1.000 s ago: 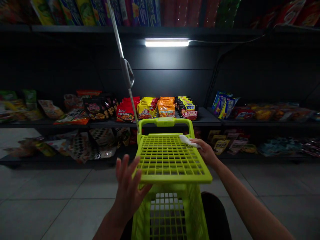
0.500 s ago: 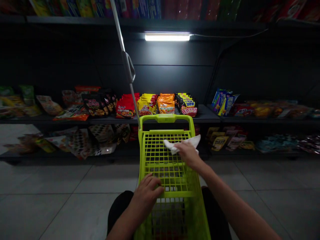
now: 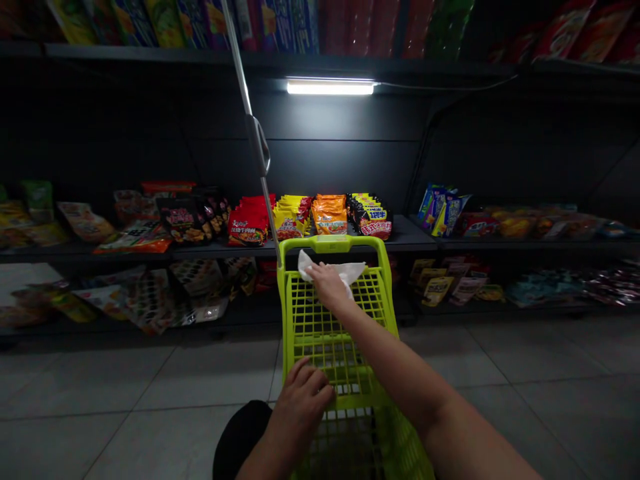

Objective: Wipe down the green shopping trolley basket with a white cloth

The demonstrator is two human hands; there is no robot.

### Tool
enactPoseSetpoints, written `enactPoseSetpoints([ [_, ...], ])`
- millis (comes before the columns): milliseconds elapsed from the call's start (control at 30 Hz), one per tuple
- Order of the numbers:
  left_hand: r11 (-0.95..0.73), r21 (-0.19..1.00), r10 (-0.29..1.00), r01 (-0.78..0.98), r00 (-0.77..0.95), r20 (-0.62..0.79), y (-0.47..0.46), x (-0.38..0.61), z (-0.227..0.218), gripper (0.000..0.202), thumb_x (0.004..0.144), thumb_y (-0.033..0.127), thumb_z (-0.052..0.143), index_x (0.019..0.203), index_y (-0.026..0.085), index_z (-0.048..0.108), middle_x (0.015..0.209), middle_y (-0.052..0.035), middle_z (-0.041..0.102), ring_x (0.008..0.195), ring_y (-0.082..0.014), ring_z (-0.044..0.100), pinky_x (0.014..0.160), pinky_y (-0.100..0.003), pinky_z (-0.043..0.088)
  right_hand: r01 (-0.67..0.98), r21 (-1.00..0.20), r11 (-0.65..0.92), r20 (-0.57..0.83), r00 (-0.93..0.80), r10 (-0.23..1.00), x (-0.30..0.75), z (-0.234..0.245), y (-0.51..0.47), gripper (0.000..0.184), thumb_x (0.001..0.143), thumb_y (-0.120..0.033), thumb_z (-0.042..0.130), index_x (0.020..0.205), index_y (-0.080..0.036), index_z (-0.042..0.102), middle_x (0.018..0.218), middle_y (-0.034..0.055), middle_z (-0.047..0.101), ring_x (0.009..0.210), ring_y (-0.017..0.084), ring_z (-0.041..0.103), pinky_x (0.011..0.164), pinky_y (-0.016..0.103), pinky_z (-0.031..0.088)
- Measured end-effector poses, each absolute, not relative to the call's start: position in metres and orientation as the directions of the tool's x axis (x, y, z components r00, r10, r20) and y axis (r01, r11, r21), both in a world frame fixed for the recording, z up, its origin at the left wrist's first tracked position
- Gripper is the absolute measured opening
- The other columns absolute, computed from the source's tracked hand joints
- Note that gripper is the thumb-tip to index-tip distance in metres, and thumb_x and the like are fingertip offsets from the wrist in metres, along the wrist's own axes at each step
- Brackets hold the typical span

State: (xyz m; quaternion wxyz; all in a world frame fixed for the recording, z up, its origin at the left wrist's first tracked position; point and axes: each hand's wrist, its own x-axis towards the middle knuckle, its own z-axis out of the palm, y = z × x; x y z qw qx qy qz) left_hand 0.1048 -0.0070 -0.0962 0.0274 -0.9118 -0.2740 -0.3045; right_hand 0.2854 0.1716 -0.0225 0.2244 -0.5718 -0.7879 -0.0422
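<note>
Cloth (image 3: pixel 353 272), white and crumpled, lies in the head view at twelve o'clock from the middle of my green cart's lattice (image 3: pixel 373 293), just this side of the handle (image 3: pixel 333 245). My right hand (image 3: pixel 330 287) is closed down over it, fingers bent, with loose corners showing either side. My left hand (image 3: pixel 307 393) rests half-curled at seven o'clock, on the lattice's near edge; whether it grips there I cannot tell.

My right forearm comes in from four o'clock and blocks part of the lattice. At eleven a metal pole (image 3: pixel 259 143) with a grey grip rises slanting, cutting across my sight of the shelf and the red packets (image 3: pixel 249 223).

Beyond the handle stand rows of packets: red between ten and eleven, yellow (image 3: pixel 293 220) at eleven, orange (image 3: pixel 330 217) at twelve, black-and-yellow (image 3: pixel 373 223) at one. That last row reads "1袋半"; the others carry Chinese lettering too small for me to read surely. Black bags (image 3: pixel 185 220) sit at ten, blue packs (image 3: pixel 445 212) at two. A lit tube (image 3: pixel 330 87) glows at twelve.
</note>
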Motion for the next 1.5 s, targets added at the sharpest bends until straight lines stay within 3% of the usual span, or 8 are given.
enactPoseSetpoints([
  [200,-0.784,0.191,0.601,0.590,0.646,0.472,-0.001,0.104,-0.106,0.021,0.081,0.007,0.066,0.086,0.027,0.060,0.088,0.0057,0.063,0.091,-0.0172,0.054,0.116,-0.047,0.022,0.892,-0.057,0.449,0.395,-0.393,0.831,0.300,-0.027,0.174,0.052,0.096,-0.008,0.044,0.145,-0.024,0.051,0.155,0.0046,0.047,0.142,0.024,0.043,0.116,0.041,0.034],
  [467,-0.802,0.184,0.585,0.568,0.685,0.434,0.006,0.111,-0.103,0.020,0.083,0.007,0.065,0.085,0.027,0.061,0.086,0.0057,0.061,0.091,-0.0165,0.053,0.117,-0.047,0.019,0.991,-0.130,0.040,0.422,0.019,0.906,0.394,-0.028,0.150,0.043,0.096,-0.011,0.044,0.135,-0.017,0.061,0.142,0.0117,0.060,0.134,0.028,0.051,0.116,0.046,0.033],
  [767,-0.789,0.163,0.595,0.592,0.672,0.441,0.002,0.114,-0.100,0.022,0.081,0.004,0.062,0.085,0.027,0.060,0.086,0.0055,0.061,0.092,-0.0166,0.053,0.119,-0.047,0.015,0.877,-0.072,0.474,0.435,-0.400,0.806,0.330,-0.036,0.173,0.050,0.092,-0.007,0.047,0.138,-0.021,0.058,0.151,0.0070,0.052,0.141,0.021,0.045,0.116,0.038,0.036],
  [1033,-0.791,0.181,0.594,0.584,0.664,0.455,0.002,0.109,-0.105,0.019,0.086,0.006,0.060,0.083,0.025,0.060,0.084,0.0045,0.060,0.091,-0.0168,0.053,0.120,-0.049,0.014,0.999,-0.035,0.032,0.421,-0.014,0.907,0.401,-0.015,0.114,0.028,0.098,-0.020,0.050,0.117,-0.021,0.070,0.125,0.0116,0.069,0.113,0.026,0.062,0.104,0.042,0.042],
  [1167,-0.783,0.155,0.606,0.603,0.683,0.408,0.003,0.111,-0.102,0.020,0.086,0.007,0.061,0.085,0.026,0.060,0.087,0.0051,0.060,0.091,-0.0169,0.053,0.118,-0.049,0.018,0.965,-0.079,0.252,0.389,-0.203,0.898,0.352,-0.024,0.107,0.031,0.095,-0.016,0.054,0.121,-0.024,0.069,0.119,0.0098,0.069,0.110,0.024,0.060,0.099,0.037,0.043],
  [1267,-0.784,0.128,0.607,0.608,0.706,0.364,0.002,0.109,-0.098,0.017,0.088,0.010,0.061,0.088,0.027,0.060,0.090,0.0048,0.061,0.092,-0.0170,0.053,0.118,-0.048,0.020,0.859,-0.208,0.468,0.351,-0.382,0.855,0.328,-0.020,0.108,0.038,0.090,-0.010,0.059,0.123,-0.026,0.067,0.115,0.0058,0.068,0.108,0.021,0.060,0.096,0.033,0.044],
  [1400,-0.777,0.123,0.617,0.617,0.710,0.340,0.000,0.107,-0.094,0.014,0.089,0.013,0.061,0.089,0.026,0.062,0.090,0.0035,0.061,0.093,-0.0172,0.054,0.119,-0.047,0.021,0.816,-0.381,0.435,0.499,-0.215,0.839,0.310,-0.001,0.135,0.042,0.088,-0.009,0.058,0.128,-0.021,0.061,0.122,0.0065,0.064,0.113,0.020,0.058,0.099,0.032,0.044],
  [1500,-0.776,0.127,0.621,0.618,0.713,0.326,0.000,0.107,-0.092,0.015,0.088,0.012,0.061,0.091,0.026,0.062,0.092,0.0031,0.061,0.094,-0.0175,0.054,0.119,-0.048,0.021,0.849,-0.337,0.407,0.509,-0.199,0.837,0.284,0.003,0.168,0.035,0.089,-0.012,0.056,0.123,-0.020,0.063,0.130,0.0086,0.062,0.120,0.022,0.054,0.106,0.034,0.040],
])
